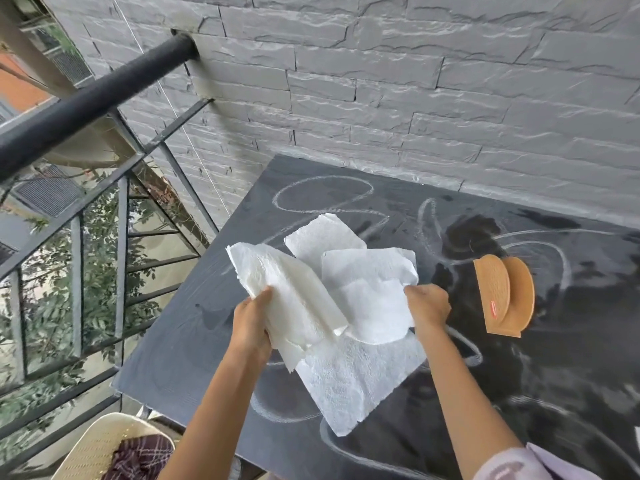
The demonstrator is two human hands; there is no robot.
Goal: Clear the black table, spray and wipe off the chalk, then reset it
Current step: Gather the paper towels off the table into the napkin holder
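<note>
Status: wiping stage, not complete.

- The black table (194, 341) carries one remaining item, a wooden holder (502, 296), standing right of the hands and nearer the far edge.
- Dark wet patches (474, 230) suggest that spray is applied, mainly on the right part.
- Chalk lines (322, 194) loop across the whole surface; most are intact.
- The left hand (251, 323) grips a folded wad of paper towels (346, 368); the right hand (427, 306) pinches loose sheets of the same bundle, over the table's left half.
- Remaining: wipe, remove the holder, reset.
</note>
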